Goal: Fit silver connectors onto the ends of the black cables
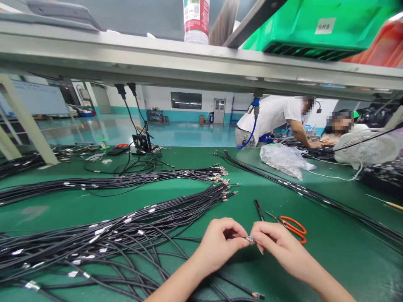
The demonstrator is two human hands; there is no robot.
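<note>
Over the green table, my left hand (217,245) and my right hand (280,245) meet fingertip to fingertip. Both are closed in a pinch on a small silvery metal connector (250,239), which the fingers partly cover. Whether a cable runs from it is hidden. Just beyond my right hand lie scissors with orange handles (294,228) and a black pen-like tool (258,209). Left of my left hand spreads a bundle of black cables (135,222) with white labels and bare or metal-tipped ends. One loose cable end (258,295) lies below my hands.
A second cable bundle (103,183) runs behind the first, and another (299,188) crosses to the right. A plastic bag (283,159), a white fan (367,147) and a thin pointed tool (385,202) lie right. A metal shelf (157,54) spans overhead. Two people work across the table.
</note>
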